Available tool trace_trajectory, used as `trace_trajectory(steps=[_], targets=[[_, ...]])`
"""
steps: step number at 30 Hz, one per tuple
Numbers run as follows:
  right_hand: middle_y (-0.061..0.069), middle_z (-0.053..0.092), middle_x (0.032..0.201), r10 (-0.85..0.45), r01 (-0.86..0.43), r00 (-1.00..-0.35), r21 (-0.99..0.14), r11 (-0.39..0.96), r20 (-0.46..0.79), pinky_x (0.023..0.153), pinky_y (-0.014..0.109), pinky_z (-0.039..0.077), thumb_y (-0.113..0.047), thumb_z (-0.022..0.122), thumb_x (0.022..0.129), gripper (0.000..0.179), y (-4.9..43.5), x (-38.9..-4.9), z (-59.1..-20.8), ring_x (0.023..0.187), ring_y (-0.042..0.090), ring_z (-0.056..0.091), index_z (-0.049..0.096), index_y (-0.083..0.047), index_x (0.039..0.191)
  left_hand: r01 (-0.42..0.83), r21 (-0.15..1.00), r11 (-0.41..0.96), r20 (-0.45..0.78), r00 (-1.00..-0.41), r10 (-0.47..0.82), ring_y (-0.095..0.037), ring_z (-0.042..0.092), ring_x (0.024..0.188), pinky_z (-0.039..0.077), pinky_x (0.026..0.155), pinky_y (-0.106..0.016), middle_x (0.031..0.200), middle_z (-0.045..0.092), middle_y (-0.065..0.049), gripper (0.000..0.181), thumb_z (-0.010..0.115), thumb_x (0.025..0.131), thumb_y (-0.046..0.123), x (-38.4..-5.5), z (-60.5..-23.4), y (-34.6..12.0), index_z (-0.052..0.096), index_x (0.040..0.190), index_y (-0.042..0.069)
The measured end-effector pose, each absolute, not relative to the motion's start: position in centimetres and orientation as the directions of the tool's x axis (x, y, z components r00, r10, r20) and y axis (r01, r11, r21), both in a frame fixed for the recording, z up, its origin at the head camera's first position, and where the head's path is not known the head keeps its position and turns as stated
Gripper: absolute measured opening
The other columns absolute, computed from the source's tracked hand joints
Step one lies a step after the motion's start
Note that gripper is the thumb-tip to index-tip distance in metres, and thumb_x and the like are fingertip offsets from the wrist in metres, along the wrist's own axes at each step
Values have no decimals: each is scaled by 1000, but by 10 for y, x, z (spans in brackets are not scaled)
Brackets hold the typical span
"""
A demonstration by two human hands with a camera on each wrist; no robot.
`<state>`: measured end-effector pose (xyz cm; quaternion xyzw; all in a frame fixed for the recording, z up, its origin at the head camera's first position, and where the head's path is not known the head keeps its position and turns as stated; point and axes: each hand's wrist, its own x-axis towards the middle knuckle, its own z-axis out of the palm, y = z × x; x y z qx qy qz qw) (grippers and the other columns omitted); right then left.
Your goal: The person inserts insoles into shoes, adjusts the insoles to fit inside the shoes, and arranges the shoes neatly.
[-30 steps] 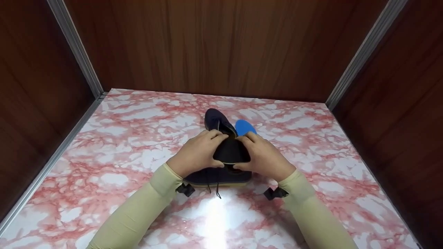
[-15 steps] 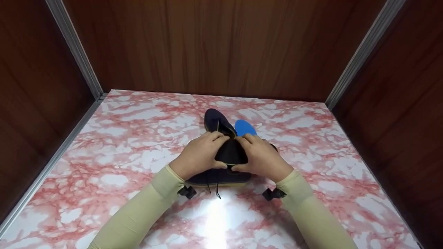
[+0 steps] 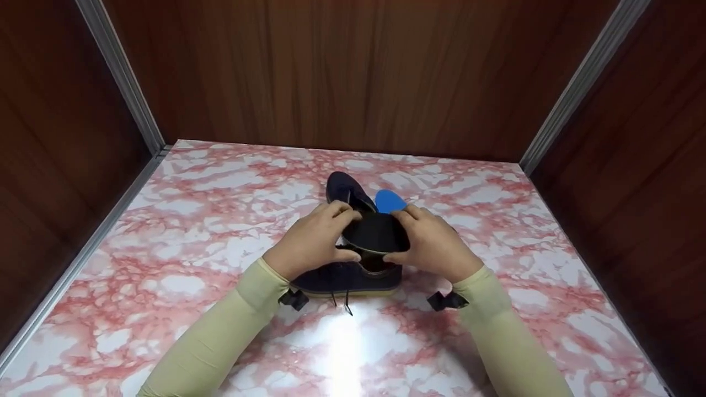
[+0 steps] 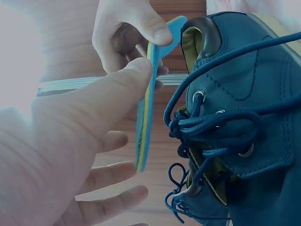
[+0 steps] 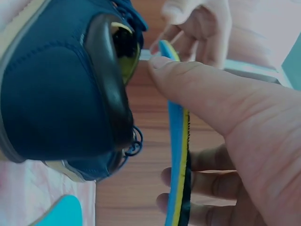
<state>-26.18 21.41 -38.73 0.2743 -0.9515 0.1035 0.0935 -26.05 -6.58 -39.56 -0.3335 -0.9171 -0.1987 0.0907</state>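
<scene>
A layered insole, its dark underside facing up in the head view, hangs over a pair of navy lace-up shoes. Blue and yellow edges of this insole show in the right wrist view. My right hand pinches one end between thumb and fingers. At the other end is my left hand, fingers spread and loose; its thumb overlaps the insole's edge in the left wrist view. The near shoe lies sideways below the hands, laces tied. Beyond it stands the far shoe, partly hidden.
A second blue insole lies on the marbled table just right of the far shoe, partly covered by my right hand. Brown wood panels enclose the back and both sides. A bright reflection shows at the front.
The insole, bent between both hands earlier, is now flatter and wider. My right hand has shifted right with it; my left hand has moved slightly left and its grip looks looser.
</scene>
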Motion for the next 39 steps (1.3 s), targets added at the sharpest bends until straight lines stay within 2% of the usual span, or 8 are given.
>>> trace_trajectory(steps=[5, 12, 19, 23, 26, 29, 33, 39], targets=[[12, 66, 133, -461, -488, -869, -168, 856, 178, 106, 52, 61, -51, 96, 82, 89, 221, -263, -382, 114, 30, 72, 61, -5, 151, 689, 305, 657, 277, -725, 631, -30, 63, 130, 59, 107, -47, 151, 58, -8, 51, 79, 98, 54, -259, -397, -66, 73, 135, 20], [15, 68, 134, -444, -466, -882, -165, 869, 157, 104, 52, 62, -48, 97, 81, 90, 231, -264, -376, 114, 31, 72, 61, -4, 151, 778, 240, 580, 350, -627, 696, -30, 65, 123, 60, 104, -46, 142, 65, -9, 14, 72, 108, 25, -260, -404, -59, 82, 117, 21], [15, 69, 131, -432, -448, -893, -162, 879, 125, 101, 53, 63, -46, 99, 77, 88, 239, -265, -372, 110, 31, 71, 64, -3, 146, 840, 36, 541, 364, -516, 776, -20, 64, 103, 61, 91, -35, 116, 72, -1, 26, 65, 109, 10, -259, -411, -49, 86, 112, 25], [14, 70, 125, -434, -447, -894, -157, 880, 114, 99, 52, 63, -44, 100, 76, 82, 241, -266, -371, 106, 30, 71, 67, -4, 139, 822, -118, 557, 336, -494, 801, -19, 58, 95, 58, 80, -34, 109, 67, -1, 28, 64, 109, 17, -257, -416, -44, 85, 113, 35], [13, 70, 126, -425, -435, -900, -158, 886, 95, 100, 53, 63, -45, 100, 76, 82, 241, -266, -372, 106, 29, 72, 67, -5, 140, 804, -177, 568, 319, -499, 805, -19, 50, 92, 51, 72, -32, 106, 61, -3, 26, 64, 109, 24, -255, -419, -42, 85, 112, 40], [13, 69, 125, -418, -424, -906, -163, 891, 74, 100, 53, 64, -45, 100, 77, 82, 240, -265, -372, 106, 29, 72, 67, -5, 141, 794, -178, 581, 325, -510, 796, -19, 45, 91, 45, 69, -31, 103, 58, -3, 20, 66, 107, 31, -253, -422, -40, 86, 107, 34], [13, 69, 125, -416, -420, -907, -164, 892, 63, 100, 53, 64, -44, 100, 77, 81, 240, -264, -372, 106, 29, 72, 67, -5, 141, 787, -161, 596, 311, -532, 787, -19, 46, 92, 49, 71, -32, 104, 57, -4, 19, 67, 107, 32, -252, -423, -39, 86, 105, 29], [13, 69, 126, -413, -417, -909, -154, 896, 58, 101, 53, 63, -43, 100, 77, 82, 239, -265, -372, 107, 29, 72, 66, -6, 142, 779, -179, 602, 286, -544, 789, -22, 51, 96, 58, 73, -37, 112, 59, -6, 26, 63, 110, 20, -251, -419, -40, 84, 110, 36]])
